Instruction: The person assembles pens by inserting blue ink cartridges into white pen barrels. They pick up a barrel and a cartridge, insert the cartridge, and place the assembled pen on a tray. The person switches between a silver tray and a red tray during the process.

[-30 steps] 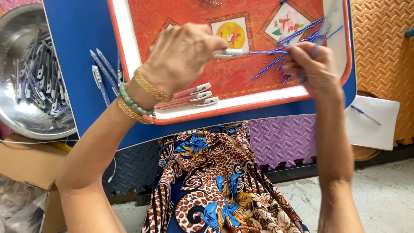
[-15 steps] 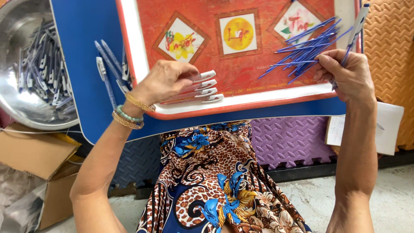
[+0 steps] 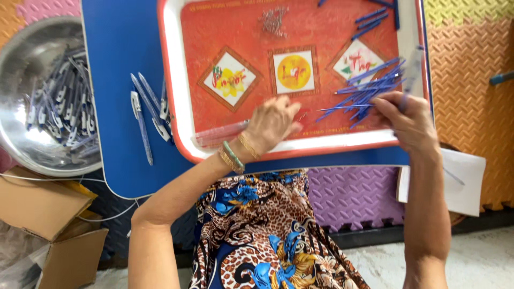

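Observation:
My left hand (image 3: pixel 270 126) lies palm down on the red tray (image 3: pixel 176 107), fingers loosely apart, just right of a small row of clear pen barrels (image 3: pixel 219 134). Whether it touches them I cannot tell. My right hand (image 3: pixel 404 120) is at the tray's right side, holding a blurred clear pen barrel (image 3: pixel 413 69) upright. It sits right beside a loose pile of thin blue refills (image 3: pixel 369 88). A little heap of metal springs (image 3: pixel 274 21) lies at the tray's far edge.
The tray rests on a blue table (image 3: pixel 118 53). Several finished pens (image 3: pixel 144 112) lie left of the tray. A metal bowl (image 3: pixel 16 144) full of pens stands far left, above a cardboard box (image 3: pixel 48 214). White paper (image 3: pixel 466 176) lies at right, on foam mats.
My left hand slid right, off the clear barrels and further onto the tray. My right hand dropped lower beside the blue refills, with the barrel still in it.

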